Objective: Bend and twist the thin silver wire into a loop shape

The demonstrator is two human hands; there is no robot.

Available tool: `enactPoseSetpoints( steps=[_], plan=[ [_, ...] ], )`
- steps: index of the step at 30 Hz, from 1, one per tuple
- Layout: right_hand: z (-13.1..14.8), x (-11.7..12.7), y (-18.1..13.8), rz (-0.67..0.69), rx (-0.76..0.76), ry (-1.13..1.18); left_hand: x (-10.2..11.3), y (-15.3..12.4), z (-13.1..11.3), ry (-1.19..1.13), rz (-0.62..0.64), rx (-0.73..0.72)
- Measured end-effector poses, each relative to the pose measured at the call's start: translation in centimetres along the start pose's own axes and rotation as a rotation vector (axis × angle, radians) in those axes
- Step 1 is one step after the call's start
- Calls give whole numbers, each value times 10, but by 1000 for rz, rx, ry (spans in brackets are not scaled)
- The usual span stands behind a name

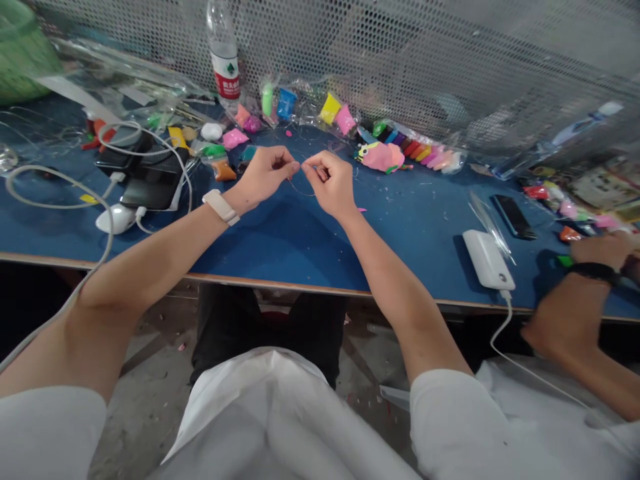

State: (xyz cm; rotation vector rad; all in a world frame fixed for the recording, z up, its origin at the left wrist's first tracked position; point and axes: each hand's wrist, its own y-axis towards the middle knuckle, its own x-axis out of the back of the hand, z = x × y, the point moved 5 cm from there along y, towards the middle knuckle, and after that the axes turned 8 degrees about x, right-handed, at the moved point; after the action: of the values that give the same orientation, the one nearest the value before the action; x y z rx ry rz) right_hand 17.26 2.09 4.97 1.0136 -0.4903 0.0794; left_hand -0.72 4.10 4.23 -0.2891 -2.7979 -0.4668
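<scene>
My left hand [267,175], with a pale band on the wrist, is closed in a pinch above the blue table [295,250]. Facing it, my right hand [333,179] pinches too, and the fingertips of both almost meet. A thin thread-like strand [303,193] curves down between them; whether it is thread or fine wire I cannot tell. Right of my right hand lies a pink clay figure [383,157] with a yellow end and an eye. Small bags of orange clay [223,170] and pink clay [235,139] lie near my left hand.
Black devices [156,180] with white cables and a white mouse-like item [116,219] lie at left. A water bottle [226,67] stands by the perforated metal panel [400,53]. At right are a white power bank [487,259], a phone [514,217] and a co-worker's hand [603,250].
</scene>
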Motion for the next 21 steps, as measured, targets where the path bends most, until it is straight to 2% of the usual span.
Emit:
enactPoseSetpoints(
  steps=[3,6,8,12,15,18,21],
  plan=[
    [2,1,0,7,14,27,-7,-1,6,-243,96,186],
    [1,0,0,1,-5,42,-10,-2,11,-315,126,280],
    [-3,-1,-1,-29,-47,42,-4,-1,10,-241,32,234],
    [-11,-4,-3,-118,-124,20,13,-6,-7,36,-197,-30],
    [-14,-6,-4,-146,-170,7,14,-11,-20,196,-189,-178],
    [-16,-8,-4,-158,-198,31,11,-8,-19,183,-124,-165],
    [-23,-13,-5,-188,-278,158,11,-5,-15,265,-119,-169]
  ],
)
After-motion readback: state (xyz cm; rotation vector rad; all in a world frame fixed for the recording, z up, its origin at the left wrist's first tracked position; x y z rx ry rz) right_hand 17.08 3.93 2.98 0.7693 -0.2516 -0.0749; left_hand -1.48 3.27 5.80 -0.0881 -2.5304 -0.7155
